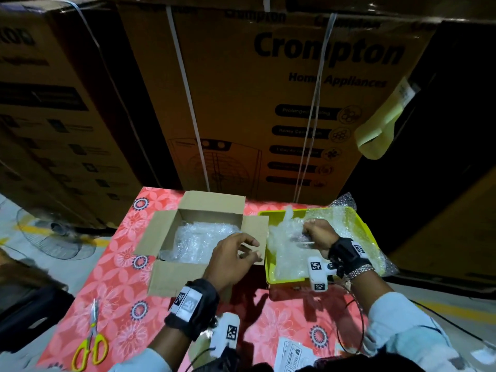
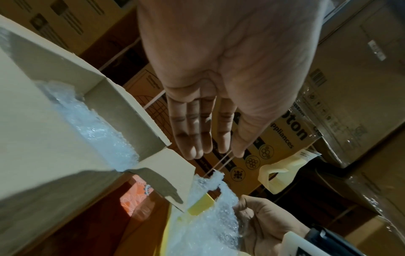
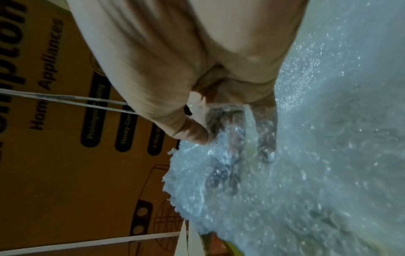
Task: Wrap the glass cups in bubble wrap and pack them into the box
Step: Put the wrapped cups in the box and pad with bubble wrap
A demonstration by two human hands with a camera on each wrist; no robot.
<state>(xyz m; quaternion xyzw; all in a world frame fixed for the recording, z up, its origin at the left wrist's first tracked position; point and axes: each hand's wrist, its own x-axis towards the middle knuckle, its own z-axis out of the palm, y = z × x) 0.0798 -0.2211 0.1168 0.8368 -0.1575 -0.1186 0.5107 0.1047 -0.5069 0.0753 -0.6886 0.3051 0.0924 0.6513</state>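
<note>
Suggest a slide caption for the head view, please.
Right hand grips bubble wrap in the yellow bin; left hand hovers empty beside the open box.

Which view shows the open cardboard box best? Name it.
The head view: the whole cardboard box shows, flaps open, bubble wrap inside. The left wrist view shows only a near corner; the right wrist view shows none of it clearly.

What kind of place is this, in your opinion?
Probably a warehouse or appliance stockroom: tall strapped brown cardboard cartons printed "Crompton Home Appliances" stand stacked behind a small table with a red flowered cloth, where a small open cardboard box is being packed.
</note>
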